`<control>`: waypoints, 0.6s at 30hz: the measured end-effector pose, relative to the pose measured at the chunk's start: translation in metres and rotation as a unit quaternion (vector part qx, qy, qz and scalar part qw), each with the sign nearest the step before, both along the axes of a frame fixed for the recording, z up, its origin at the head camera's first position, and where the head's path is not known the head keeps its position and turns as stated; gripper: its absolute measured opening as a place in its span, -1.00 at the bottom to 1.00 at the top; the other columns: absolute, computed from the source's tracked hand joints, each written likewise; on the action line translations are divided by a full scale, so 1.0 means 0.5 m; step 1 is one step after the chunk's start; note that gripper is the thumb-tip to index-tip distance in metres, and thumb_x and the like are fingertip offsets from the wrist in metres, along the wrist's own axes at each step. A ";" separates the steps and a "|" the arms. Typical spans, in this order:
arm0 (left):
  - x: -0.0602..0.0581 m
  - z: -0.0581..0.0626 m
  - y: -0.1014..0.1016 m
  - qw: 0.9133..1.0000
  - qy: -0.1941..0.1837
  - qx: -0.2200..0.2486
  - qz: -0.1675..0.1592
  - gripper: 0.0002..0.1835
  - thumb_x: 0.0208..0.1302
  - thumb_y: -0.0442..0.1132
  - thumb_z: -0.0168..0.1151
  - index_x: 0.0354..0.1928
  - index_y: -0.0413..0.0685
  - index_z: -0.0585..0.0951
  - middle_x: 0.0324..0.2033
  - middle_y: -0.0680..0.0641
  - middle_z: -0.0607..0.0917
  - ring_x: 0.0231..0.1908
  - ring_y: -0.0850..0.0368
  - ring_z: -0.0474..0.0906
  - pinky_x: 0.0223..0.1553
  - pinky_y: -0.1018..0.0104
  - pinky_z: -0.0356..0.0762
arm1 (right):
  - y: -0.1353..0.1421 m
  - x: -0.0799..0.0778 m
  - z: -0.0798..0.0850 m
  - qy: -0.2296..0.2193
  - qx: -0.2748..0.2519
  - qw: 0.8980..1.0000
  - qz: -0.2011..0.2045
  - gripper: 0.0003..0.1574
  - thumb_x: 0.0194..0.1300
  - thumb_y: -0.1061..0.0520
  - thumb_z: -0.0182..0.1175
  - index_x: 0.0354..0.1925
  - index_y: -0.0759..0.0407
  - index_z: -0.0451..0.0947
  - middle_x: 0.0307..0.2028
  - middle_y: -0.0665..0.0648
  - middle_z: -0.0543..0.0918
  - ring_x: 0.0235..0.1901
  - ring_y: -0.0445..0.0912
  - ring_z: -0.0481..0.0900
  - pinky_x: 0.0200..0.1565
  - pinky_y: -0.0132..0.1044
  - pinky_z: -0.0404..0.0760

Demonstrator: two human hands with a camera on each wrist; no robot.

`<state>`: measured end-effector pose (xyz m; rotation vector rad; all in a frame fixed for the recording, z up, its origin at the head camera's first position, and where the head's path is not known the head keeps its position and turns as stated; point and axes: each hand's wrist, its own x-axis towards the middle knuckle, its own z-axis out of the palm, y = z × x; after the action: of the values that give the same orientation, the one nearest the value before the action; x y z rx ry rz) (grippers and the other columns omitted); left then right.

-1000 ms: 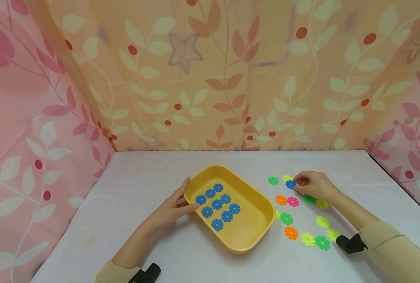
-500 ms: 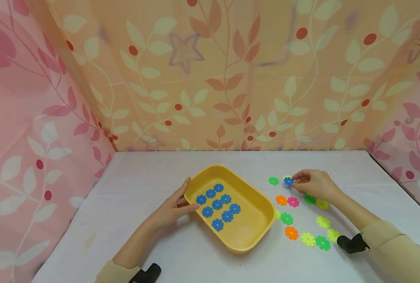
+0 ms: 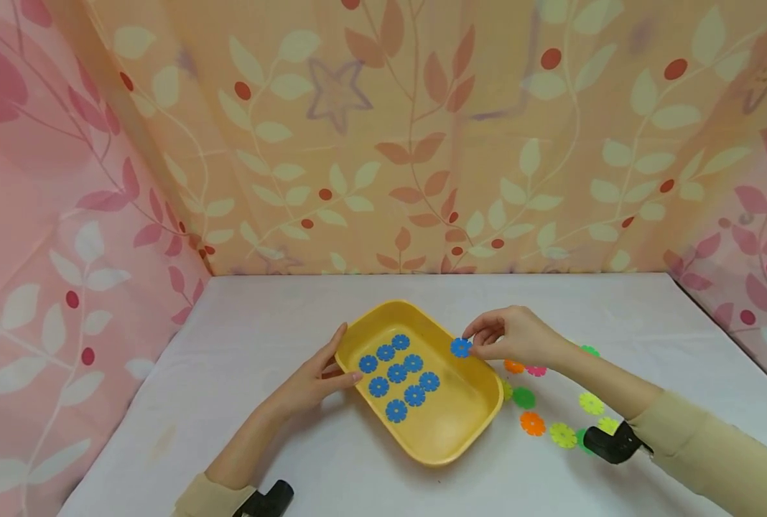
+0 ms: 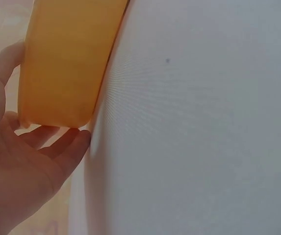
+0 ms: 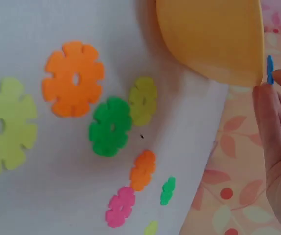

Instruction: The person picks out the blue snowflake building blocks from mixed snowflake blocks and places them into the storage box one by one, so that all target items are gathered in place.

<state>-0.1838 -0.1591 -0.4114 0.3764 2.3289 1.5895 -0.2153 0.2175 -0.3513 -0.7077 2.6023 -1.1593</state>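
Note:
My left hand (image 3: 309,380) holds the left end of a yellow plastic tub (image 3: 454,424), thumb over the rim. In the left wrist view, its fingers (image 4: 71,149) lie against the tub's outside wall (image 4: 66,63). Several blue notched discs (image 3: 396,373) lie spread over the tub floor. At the tub's far right rim, my right hand (image 3: 519,337) pinches one more blue notched disc (image 3: 461,347) between thumb and fingertips. From the right wrist, that disc (image 5: 270,69) shows edge-on, just beyond the rim.
Right of the tub, loose notched discs lie on the white-covered table (image 3: 261,309): orange (image 3: 532,424), green (image 3: 523,398), yellow (image 3: 563,435) and pink (image 5: 120,206). My right forearm hides some. A patterned curtain (image 3: 416,143) hangs behind the table, with pink cloth (image 3: 67,251) at the left.
My right hand has lifted the blue disc from among the loose discs and carried it left to the tub's rim. The left hand and tub have stayed put.

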 end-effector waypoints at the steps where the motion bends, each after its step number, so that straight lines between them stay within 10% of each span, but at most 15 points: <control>1: 0.000 0.000 -0.002 1.000 0.000 0.001 -0.002 0.02 0.22 0.02 0.37 0.55 0.33 -0.10 0.51 0.03 0.00 0.34 -0.10 0.29 0.36 -0.11 0.10 | -0.003 -0.001 0.004 -0.010 -0.004 1.000 -0.002 -0.75 0.14 0.10 0.41 -0.18 0.11 0.69 -0.41 -0.03 0.69 -0.36 -0.08 0.65 -0.25 -0.31 0.65; 7: 0.000 0.002 0.000 1.000 -0.001 0.013 -0.014 0.02 0.24 -0.02 0.36 0.56 0.28 -0.11 0.51 -0.01 0.01 0.33 -0.10 0.30 0.36 -0.06 0.11 | 0.001 -0.006 0.010 -0.096 -0.043 0.994 -0.018 -0.66 0.17 0.15 0.38 -0.09 0.26 0.65 -0.35 0.12 0.72 -0.33 0.06 0.69 -0.23 -0.17 0.69; 18: -0.004 0.006 0.000 1.000 0.002 -0.001 -0.010 0.01 0.24 -0.01 0.36 0.56 0.26 -0.09 0.50 -0.04 0.05 0.30 -0.10 0.35 0.33 -0.07 0.17 | -0.042 0.012 0.021 -0.117 -0.079 0.989 0.044 -0.66 0.17 0.19 0.37 -0.08 0.30 0.64 -0.32 0.20 0.71 -0.32 0.05 0.69 -0.20 -0.24 0.68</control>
<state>-0.1858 -0.1591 -0.4086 0.4028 2.3223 1.5796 -0.2095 0.1965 -0.3409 -0.6656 2.2841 -1.3454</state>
